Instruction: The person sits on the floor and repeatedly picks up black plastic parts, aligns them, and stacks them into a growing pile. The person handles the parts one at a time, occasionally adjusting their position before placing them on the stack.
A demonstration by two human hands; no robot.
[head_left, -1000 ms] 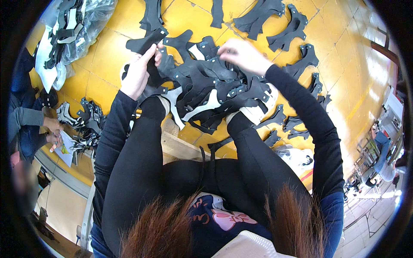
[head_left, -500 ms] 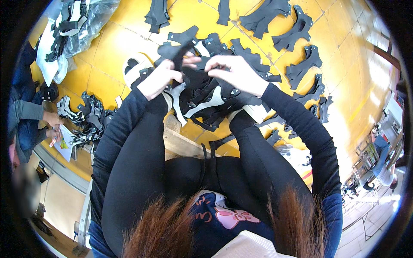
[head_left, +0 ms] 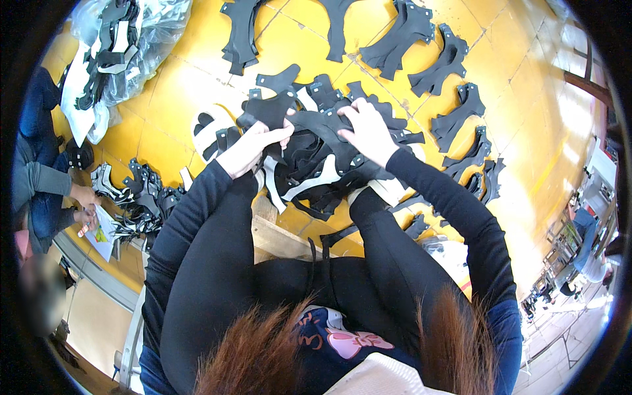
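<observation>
A yellow tiled floor (head_left: pixel 178 102) spreads out in front of you, and your legs (head_left: pixel 204 263), in black leggings, reach forward across the lower middle. Beyond and to the right of your feet, dark, flat, curved pieces (head_left: pixel 457 115) lie in overlapping groups along a rough arc. Between your feet is a loose heap (head_left: pixel 306 148) of similar pieces, with a few white ones among them. At upper left, a clear plastic bag (head_left: pixel 153 56) lies beneath more black and white pieces; below it sits a smaller mixed pile (head_left: pixel 141 197). A wooden board (head_left: pixel 283 238) shows between your thighs. At far left, a co-worker's hands (head_left: pixel 85 195) are beside a white sheet (head_left: pixel 102 238). Your left hand (head_left: pixel 252 146) grasps a dark cut piece (head_left: pixel 270 108) above the heap's left side. Your right hand (head_left: pixel 368 133) curls, thumb and fingers apart, at the end of a dark strip (head_left: pixel 315 124); you cannot tell whether it grips.
</observation>
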